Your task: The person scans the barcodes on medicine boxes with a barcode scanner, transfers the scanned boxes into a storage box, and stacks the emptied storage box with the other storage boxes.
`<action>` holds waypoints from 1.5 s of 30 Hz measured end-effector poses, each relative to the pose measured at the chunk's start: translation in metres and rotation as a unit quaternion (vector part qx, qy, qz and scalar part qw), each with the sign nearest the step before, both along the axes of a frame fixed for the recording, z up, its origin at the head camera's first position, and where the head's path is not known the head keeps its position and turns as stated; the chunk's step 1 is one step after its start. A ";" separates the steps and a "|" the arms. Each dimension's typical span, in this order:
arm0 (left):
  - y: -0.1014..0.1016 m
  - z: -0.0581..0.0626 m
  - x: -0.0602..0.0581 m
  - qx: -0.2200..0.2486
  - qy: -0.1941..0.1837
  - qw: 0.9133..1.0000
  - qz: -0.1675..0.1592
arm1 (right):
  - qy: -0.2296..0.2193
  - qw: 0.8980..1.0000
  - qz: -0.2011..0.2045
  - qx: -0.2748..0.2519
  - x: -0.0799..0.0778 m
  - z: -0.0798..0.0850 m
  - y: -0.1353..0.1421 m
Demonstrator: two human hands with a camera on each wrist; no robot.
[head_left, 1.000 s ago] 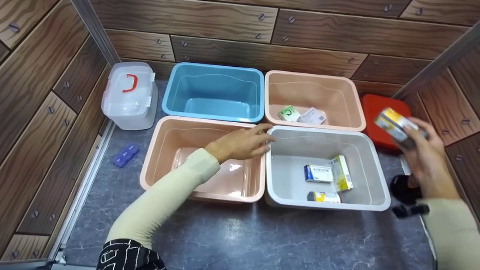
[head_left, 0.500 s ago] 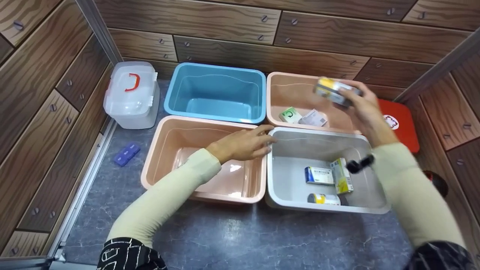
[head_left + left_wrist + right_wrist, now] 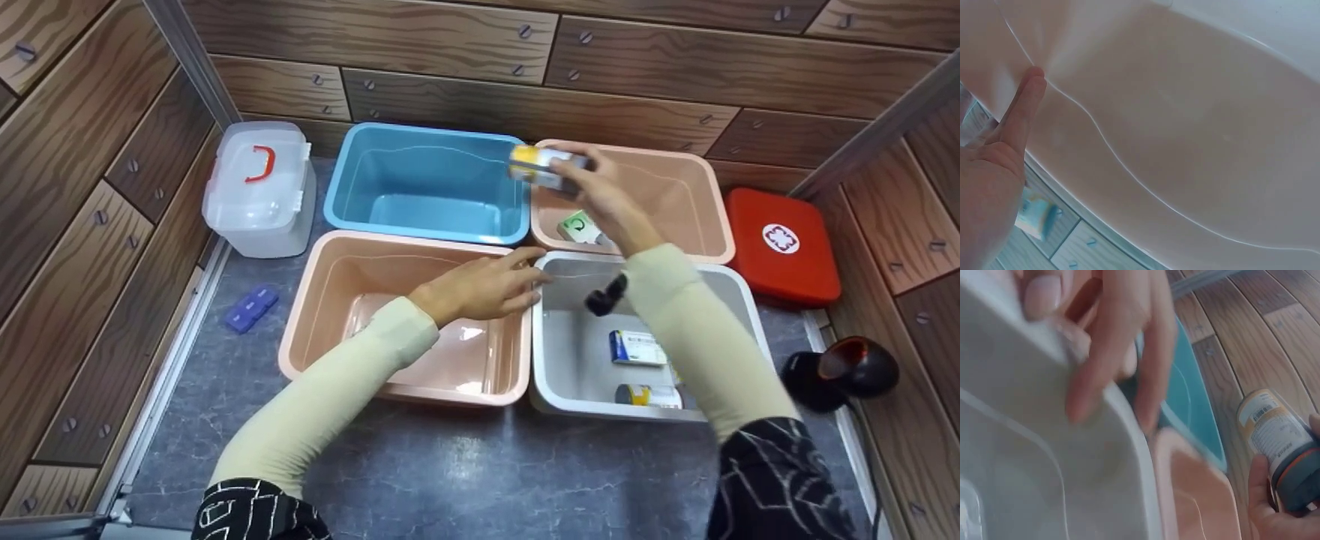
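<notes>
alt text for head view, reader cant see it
A person's right hand holds a bottle above the edges of a blue bin and a peach bin. The left hand is at the edge of a grey bin holding a box and another bottle.

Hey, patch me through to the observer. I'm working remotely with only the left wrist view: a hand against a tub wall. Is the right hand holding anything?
Observer: Yes. In the head view, the right hand grips a yellow-and-white bottle.

Operator: Which tub is it near?

Observer: It shows across where the rims of the blue tub and the rear peach tub meet; how high above them, I can't tell.

Operator: Does the grey tub have anything in it?

Observer: Yes, at least a blue-and-white box and a second bottle lying on its side.
</notes>
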State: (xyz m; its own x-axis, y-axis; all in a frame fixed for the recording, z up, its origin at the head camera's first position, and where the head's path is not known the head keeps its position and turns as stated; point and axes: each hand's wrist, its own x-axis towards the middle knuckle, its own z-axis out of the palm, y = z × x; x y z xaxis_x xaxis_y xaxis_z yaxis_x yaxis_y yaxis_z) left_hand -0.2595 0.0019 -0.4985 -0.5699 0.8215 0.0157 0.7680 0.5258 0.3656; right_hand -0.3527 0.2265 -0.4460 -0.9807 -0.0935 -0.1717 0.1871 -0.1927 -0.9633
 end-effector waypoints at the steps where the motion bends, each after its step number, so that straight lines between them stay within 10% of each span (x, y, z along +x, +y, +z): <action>1: 0.000 0.000 0.000 0.003 0.000 1.000 -0.002 | 0.004 1.000 0.006 0.009 -0.002 -0.002 -0.007; 16: -0.003 0.000 -0.002 -0.003 0.005 1.000 -0.009 | -0.042 0.982 0.131 0.133 -0.004 -0.020 -0.074; 25: -0.002 -0.001 -0.002 -0.001 0.003 1.000 -0.009 | 0.063 0.980 0.158 0.107 0.003 -0.028 -0.073; 35: -0.004 -0.002 0.000 0.010 -0.002 1.000 0.002 | 0.125 0.977 0.131 0.109 0.034 -0.023 0.008; 45: -0.003 -0.001 -0.001 0.015 -0.011 1.000 -0.003 | 0.085 0.948 0.255 0.172 0.085 -0.026 0.109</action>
State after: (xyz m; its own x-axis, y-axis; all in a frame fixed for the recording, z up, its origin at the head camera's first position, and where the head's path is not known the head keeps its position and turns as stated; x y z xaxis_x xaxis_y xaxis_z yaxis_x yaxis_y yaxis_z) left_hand -0.2600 -0.0013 -0.4993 -0.5651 0.8246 0.0268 0.7627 0.5098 0.3980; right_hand -0.2679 0.3351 -0.4723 -0.8387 -0.5307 -0.1217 0.0075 0.2123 -0.9772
